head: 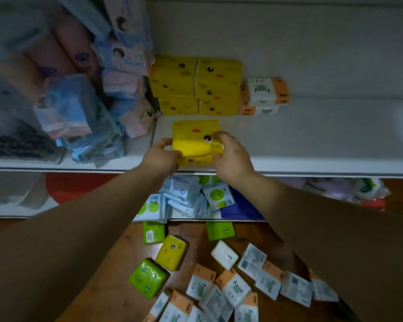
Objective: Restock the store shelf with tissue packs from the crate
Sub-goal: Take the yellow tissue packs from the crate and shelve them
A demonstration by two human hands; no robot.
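Partly done. Shelved at twelve o'clock: yellow stack [196, 84], orange-white packs [265, 95]. Gripped at shelf [312, 145] front by left hand [161, 156] and right hand [230, 159], fingers curled: yellow pack [194, 138]. Unshelved at six o'clock: floor packs [233, 289].

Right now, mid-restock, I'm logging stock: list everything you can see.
shelf: one, white, ahead
yellow stack: about six packs, yellow, shelf back
Facial packs: two, orange-white, right of the stack
held packs: apparently two, yellow, shelf front
pink-blue packs: several, pink and blue, shelf left
lower packs: pile, white-blue and white-green, shelf below
floor packs: many, mostly orange-white, plus three green, one yellow
left hand: grips held packs' left end
right hand: grips their right end
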